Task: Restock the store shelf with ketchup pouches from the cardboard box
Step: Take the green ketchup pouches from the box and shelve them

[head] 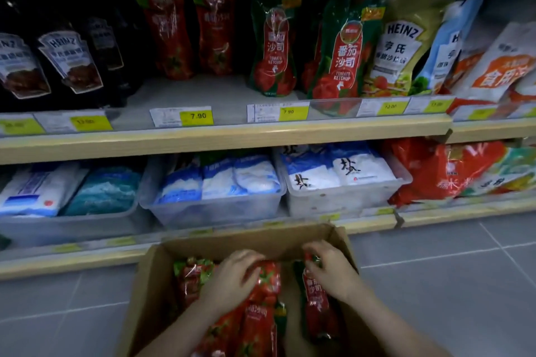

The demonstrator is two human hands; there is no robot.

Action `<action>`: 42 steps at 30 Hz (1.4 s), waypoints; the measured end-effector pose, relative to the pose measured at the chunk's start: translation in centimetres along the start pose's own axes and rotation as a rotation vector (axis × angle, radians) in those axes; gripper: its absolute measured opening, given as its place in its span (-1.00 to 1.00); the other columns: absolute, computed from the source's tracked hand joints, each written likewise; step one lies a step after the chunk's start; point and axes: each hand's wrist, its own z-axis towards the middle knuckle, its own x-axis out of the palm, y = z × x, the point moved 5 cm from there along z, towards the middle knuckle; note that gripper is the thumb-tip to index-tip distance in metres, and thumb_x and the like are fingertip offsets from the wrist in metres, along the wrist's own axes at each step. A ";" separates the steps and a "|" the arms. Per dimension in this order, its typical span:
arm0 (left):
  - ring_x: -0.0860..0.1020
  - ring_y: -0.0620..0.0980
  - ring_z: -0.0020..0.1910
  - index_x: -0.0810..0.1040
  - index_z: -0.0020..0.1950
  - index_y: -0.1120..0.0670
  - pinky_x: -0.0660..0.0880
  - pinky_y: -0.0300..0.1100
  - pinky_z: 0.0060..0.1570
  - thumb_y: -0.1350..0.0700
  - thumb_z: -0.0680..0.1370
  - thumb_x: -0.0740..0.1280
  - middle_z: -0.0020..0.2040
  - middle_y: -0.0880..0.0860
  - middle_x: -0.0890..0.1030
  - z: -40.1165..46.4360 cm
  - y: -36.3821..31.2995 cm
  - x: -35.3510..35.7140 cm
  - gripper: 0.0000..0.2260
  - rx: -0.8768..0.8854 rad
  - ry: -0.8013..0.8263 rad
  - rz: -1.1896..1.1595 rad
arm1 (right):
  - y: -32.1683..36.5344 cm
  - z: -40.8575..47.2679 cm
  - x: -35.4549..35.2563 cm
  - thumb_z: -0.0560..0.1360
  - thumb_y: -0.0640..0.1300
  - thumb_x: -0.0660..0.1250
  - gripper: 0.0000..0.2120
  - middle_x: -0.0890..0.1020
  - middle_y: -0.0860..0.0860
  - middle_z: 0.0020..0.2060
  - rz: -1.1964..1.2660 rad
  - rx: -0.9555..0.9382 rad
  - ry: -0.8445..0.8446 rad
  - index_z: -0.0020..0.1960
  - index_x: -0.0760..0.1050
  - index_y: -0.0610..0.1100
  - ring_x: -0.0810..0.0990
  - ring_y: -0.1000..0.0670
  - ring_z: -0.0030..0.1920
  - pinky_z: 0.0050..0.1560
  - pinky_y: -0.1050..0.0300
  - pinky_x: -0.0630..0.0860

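Observation:
An open cardboard box (pixel 249 236) stands on the floor in front of the shelf, holding several red ketchup pouches (pixel 255 324). Inside it, my left hand (pixel 232 278) grips the top of a red pouch (pixel 268 275) in the middle pile. Over at the box's right side my right hand (pixel 330 265) closes on the top of a separate pouch (pixel 317 307). Up on the shelf (pixel 226 133), two red ketchup pouches (pixel 171 29) stand at the back and green-and-red ones (pixel 274 46) stand to their right. Bare shelf space lies in front of the red pouches.
Dark Heinz sauce pouches (pixel 66 64) fill the shelf's left side; a Heinz salad dressing pouch (pixel 397 43) and white bags stand on the right. Price tags (pixel 194 116) line the shelf edge. Below, clear bins (pixel 214 211) hold salt bags. Grey floor tiles (pixel 449 284) surround the box.

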 end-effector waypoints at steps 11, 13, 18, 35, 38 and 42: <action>-0.10 -0.18 0.47 -0.01 0.45 -0.26 -0.22 -0.02 0.46 -0.04 0.55 0.17 0.48 -0.22 -0.02 -3.6 5.2 7.4 -0.46 -0.013 0.237 0.226 | -7.0 -0.7 8.9 0.54 -0.11 0.22 -0.42 0.06 0.02 0.52 -0.118 0.171 0.154 0.49 0.08 -0.07 -0.01 -0.01 0.51 0.49 0.18 -0.04; -0.12 -0.23 0.46 0.00 0.45 -0.28 -0.24 -0.10 0.45 -0.04 0.54 0.17 0.47 -0.26 -0.04 -3.5 5.4 7.6 -0.46 -0.014 0.227 0.221 | -7.4 -0.6 9.4 0.53 -0.14 0.23 -0.39 0.01 0.04 0.52 -0.133 0.184 0.162 0.50 0.03 -0.05 -0.07 -0.03 0.51 0.49 0.15 -0.05; -0.15 -0.25 0.45 -0.02 0.45 -0.29 -0.29 -0.16 0.42 -0.03 0.54 0.18 0.46 -0.27 -0.06 -3.6 5.4 7.7 -0.44 -0.024 0.236 0.224 | -7.7 -1.9 10.3 0.47 -0.22 0.30 -0.36 0.10 0.10 0.50 -0.068 0.182 0.203 0.47 0.13 0.01 -0.03 0.01 0.51 0.47 0.14 -0.02; -0.08 -0.20 0.47 0.01 0.46 -0.29 -0.17 -0.09 0.44 -0.03 0.52 0.21 0.49 -0.23 -0.01 -3.5 6.4 8.4 -0.41 -0.004 0.200 0.217 | -8.0 2.8 11.3 0.46 -0.07 0.36 -0.55 0.32 -0.08 0.32 -0.030 0.243 0.206 0.33 0.40 -0.08 0.25 -0.10 0.34 0.38 0.08 0.21; -0.10 -0.22 0.46 0.00 0.45 -0.31 -0.19 -0.10 0.43 -0.03 0.52 0.21 0.48 -0.24 -0.01 -3.6 6.5 8.5 -0.41 -0.006 0.200 0.211 | -8.0 2.7 11.2 0.45 -0.10 0.36 -0.61 0.35 -0.05 0.27 -0.008 0.227 0.241 0.26 0.47 -0.12 0.36 -0.06 0.28 0.33 0.07 0.34; -0.10 -0.23 0.46 0.02 0.46 -0.30 -0.20 -0.12 0.42 -0.03 0.51 0.21 0.48 -0.25 0.00 -3.7 6.4 8.3 -0.42 0.011 0.202 0.204 | -7.0 2.0 9.7 0.44 -0.11 0.38 -0.79 0.49 -0.03 0.08 0.046 0.186 0.233 0.06 0.57 -0.14 0.50 -0.04 0.08 0.16 0.05 0.49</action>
